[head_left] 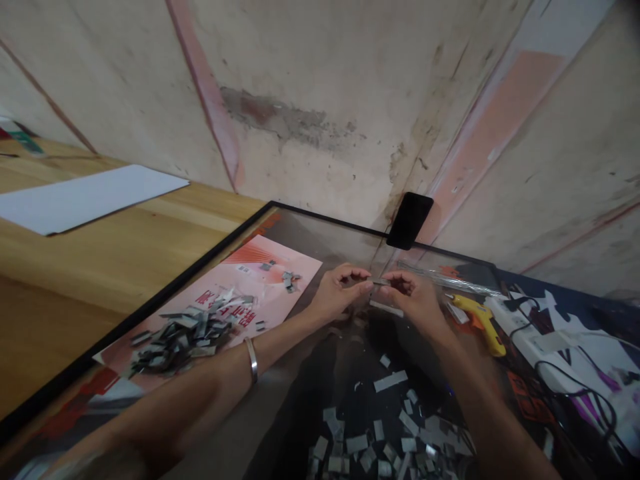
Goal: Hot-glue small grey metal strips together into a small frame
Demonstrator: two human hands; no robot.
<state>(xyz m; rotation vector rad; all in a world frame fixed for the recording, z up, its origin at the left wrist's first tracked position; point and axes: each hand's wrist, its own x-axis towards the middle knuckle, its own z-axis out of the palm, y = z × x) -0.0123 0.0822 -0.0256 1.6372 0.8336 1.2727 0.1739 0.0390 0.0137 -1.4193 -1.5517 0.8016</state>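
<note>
My left hand (pixel 341 291) and my right hand (pixel 415 296) meet over a glass-topped table (pixel 280 400), fingers curled in pinches. Between their fingertips they hold a small thin grey strip (pixel 381 283). A silver bangle (pixel 251 359) circles my left wrist. Another pale strip (pixel 386 309) lies on the glass just below the hands. Near me, several small grey strips (pixel 390 433) are scattered on the glass. To the left, a heap of darker grey pieces (pixel 183 333) sits on a pink printed sheet (pixel 270 280).
A yellow glue gun (pixel 483 320) lies right of my right hand, beside a white power strip (pixel 550 347) with black cables. A black phone (pixel 410 220) leans against the stained wall. A clear ruler (pixel 445 277) lies behind the hands. White paper (pixel 85 197) rests on the wooden table at left.
</note>
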